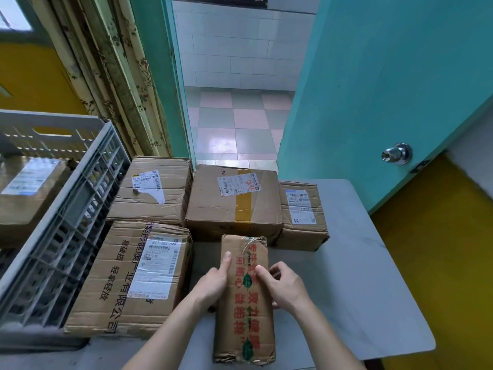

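A long narrow cardboard box (245, 319) printed with red characters and green emblems lies lengthwise on the grey table (352, 276), in front of me. My left hand (214, 279) grips its left edge, thumb lying straight along the top. My right hand (282, 285) holds the right side, with thumb and fingers pinching at the clear tape on the top face. Both forearms reach in from the bottom edge.
Several labelled cardboard boxes crowd the table: a large one (133, 279) at left, two (152, 190) (232, 201) behind, a small one (301, 214) at right. A grey plastic crate (61, 236) holding a parcel stands far left. A teal door (373, 89) with a knob (397, 154) is open.
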`<state>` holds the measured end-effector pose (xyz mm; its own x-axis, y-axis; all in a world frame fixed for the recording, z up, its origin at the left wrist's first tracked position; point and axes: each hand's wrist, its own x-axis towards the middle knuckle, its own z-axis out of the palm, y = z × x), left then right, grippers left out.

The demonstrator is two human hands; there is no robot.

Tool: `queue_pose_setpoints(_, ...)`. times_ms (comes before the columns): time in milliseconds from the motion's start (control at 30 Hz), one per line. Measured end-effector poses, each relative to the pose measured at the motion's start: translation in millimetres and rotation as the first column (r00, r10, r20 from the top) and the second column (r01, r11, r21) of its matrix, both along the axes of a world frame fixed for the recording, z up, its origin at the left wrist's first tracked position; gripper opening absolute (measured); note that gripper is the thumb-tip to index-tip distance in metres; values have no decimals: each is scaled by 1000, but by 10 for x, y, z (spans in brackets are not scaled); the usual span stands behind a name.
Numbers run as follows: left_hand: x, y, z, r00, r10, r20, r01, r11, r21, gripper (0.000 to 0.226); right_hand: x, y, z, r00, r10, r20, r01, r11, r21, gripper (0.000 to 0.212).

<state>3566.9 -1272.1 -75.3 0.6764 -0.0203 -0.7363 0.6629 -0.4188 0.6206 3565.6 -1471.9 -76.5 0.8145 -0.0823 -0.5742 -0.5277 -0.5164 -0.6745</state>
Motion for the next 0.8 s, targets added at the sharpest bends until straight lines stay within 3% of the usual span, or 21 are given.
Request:
queue_pose_setpoints(67, 88, 67, -149, 1000, 10, 19, -11, 997, 71, 136, 57, 22, 9, 999, 6, -42, -6, 1000, -8, 52)
queue_pose_setpoints(100, 122, 90, -148, 1000, 7, 15, -9, 994, 105, 136, 100, 34, 15, 997, 19, -70, -20, 1000, -11, 56)
queue_pose_setpoints(233, 272, 32, -33, 1000, 4, 24, -9, 982, 187, 114, 304, 105, -18, 979, 90, -181, -95, 995, -23, 92)
queue_pose_setpoints(367, 383, -17, -35, 999, -33, -4, 33, 980, 196, 109, 435, 204, -12, 969, 45, -242, -34, 998, 47, 114)
queue_pose_setpoints(500, 403, 40, -202, 1000, 27, -3, -26, 989, 143, 108, 446, 263, -69, 960, 50, -276, -50, 999, 8, 145)
queue_pose_setpoints(667, 445, 71, -326, 999, 42, 17, -44, 993, 109, 103, 480, 308, -50, 950, 29, -312, -28, 1000, 7, 112)
queue_pose_setpoints(800, 363, 95, -335, 999, 29, -35, -29, 999, 23, 105, 456, 297, -60, 964, 28, -266, -34, 999, -18, 118)
